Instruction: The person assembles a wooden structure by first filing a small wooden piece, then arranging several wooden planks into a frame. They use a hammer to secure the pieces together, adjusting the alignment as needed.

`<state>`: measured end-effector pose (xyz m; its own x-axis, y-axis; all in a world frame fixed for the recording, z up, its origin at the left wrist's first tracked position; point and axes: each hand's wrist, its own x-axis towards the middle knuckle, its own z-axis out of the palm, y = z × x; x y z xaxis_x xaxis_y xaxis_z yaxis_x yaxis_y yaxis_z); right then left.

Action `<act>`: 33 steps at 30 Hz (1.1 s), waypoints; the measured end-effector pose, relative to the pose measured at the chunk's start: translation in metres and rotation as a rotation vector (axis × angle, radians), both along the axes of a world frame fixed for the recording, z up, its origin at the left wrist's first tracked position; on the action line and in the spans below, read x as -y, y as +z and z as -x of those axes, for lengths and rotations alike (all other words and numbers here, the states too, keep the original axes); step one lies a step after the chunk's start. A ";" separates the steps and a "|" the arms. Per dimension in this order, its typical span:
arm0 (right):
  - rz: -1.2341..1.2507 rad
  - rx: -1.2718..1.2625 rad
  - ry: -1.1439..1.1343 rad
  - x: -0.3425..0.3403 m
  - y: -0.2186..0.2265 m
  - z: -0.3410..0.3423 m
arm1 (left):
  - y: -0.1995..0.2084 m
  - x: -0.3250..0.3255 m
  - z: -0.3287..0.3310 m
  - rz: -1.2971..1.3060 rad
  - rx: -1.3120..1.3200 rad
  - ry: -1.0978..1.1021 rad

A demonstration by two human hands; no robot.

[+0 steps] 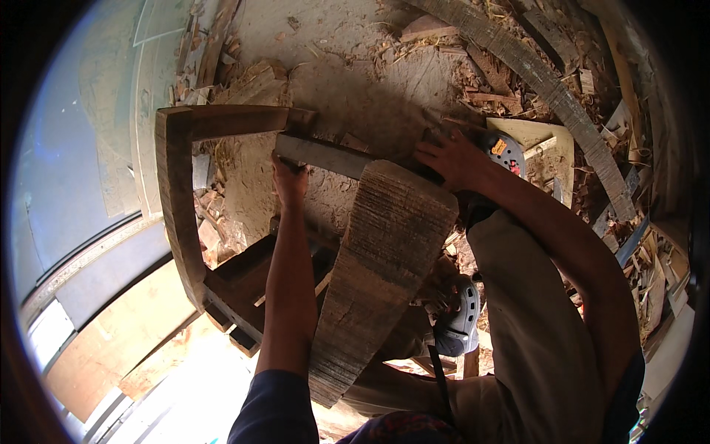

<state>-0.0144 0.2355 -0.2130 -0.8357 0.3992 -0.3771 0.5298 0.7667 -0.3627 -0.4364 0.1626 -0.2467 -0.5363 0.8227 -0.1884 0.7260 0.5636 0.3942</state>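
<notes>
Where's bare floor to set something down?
Mostly bare: floor beyond the wooden frame, between scraps on the right and wood strips on the left. Crowded: around the curved plank and beside the right hand, where a shoe sits close.

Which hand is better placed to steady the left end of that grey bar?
Probably the left hand: it is at that end of the bar. The right hand is farther right, near a grey clog.
</notes>
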 end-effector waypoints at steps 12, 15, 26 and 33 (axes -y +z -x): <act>-0.135 -0.043 0.033 0.005 -0.007 -0.001 | -0.011 0.008 0.006 -0.081 0.009 -0.017; -0.129 -0.019 -0.005 0.007 -0.010 -0.013 | -0.021 -0.006 -0.007 -0.058 0.097 -0.047; -0.115 0.036 -0.008 0.007 -0.013 -0.011 | -0.018 -0.021 -0.009 -0.199 0.520 0.345; -0.159 -0.071 0.026 0.006 -0.006 0.000 | -0.011 -0.008 0.020 -0.363 0.678 0.315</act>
